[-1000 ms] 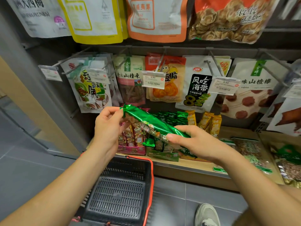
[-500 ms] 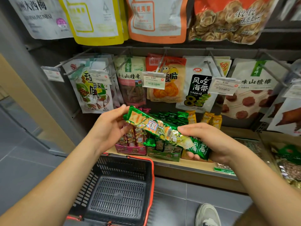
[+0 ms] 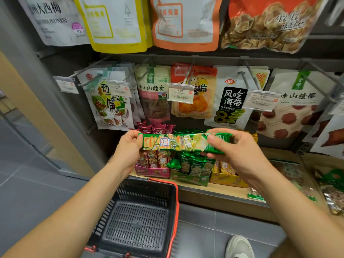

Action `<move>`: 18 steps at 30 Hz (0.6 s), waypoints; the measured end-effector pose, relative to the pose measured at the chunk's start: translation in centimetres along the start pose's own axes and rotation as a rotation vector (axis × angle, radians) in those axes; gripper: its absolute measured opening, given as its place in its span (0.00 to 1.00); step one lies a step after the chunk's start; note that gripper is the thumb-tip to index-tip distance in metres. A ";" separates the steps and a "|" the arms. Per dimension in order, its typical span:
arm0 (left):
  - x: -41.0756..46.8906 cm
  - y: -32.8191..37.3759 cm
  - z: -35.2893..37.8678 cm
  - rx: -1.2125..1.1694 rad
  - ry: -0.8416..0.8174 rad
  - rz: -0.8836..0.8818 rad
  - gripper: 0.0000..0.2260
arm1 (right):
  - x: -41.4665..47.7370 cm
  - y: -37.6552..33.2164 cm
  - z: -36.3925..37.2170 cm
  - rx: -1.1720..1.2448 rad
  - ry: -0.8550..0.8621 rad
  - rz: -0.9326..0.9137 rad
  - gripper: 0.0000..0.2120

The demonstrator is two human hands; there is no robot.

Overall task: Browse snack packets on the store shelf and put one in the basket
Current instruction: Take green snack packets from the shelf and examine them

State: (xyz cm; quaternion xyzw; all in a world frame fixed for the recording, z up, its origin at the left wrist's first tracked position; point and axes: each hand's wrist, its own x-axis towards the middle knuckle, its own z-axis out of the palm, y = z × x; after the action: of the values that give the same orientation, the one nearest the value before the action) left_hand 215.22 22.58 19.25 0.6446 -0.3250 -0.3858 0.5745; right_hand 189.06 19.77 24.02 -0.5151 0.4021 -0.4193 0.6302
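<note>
The left grip [image 3: 128, 148] holds the left end of a long green snack packet [image 3: 176, 143]. The right grip [image 3: 236, 153] is curled round the packet's right end, with the thumb across the front. The packet is level in the air, printed face up, just above the front edge of the shelf [image 3: 214, 189]. On the shelf stand a pink box [image 3: 152, 172], a green box [image 3: 189, 178] and a yellow box [image 3: 228, 178] of packets. A black basket [image 3: 111, 211] with a red rim lies below, under the left forearm. Bags [image 3: 230, 101] hang on pegs behind.
</note>
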 end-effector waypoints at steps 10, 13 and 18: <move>0.3 -1.9 0.7 0.298 0.084 0.172 0.18 | 0.8 0.5 1.1 -0.048 0.130 -0.120 0.07; 0.5 -3.0 0.6 0.530 0.070 0.197 0.14 | 1.1 0.4 1.2 -0.096 0.130 -0.159 0.06; -0.2 -3.3 1.5 0.907 -0.232 0.278 0.16 | 1.3 0.9 2.4 -0.568 0.150 -0.407 0.15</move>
State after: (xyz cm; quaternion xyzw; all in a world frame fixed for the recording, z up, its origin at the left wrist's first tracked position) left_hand 213.75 22.43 15.93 0.7331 -0.6053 -0.1942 0.2418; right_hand 191.85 19.40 23.41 -0.7070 0.4369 -0.4446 0.3341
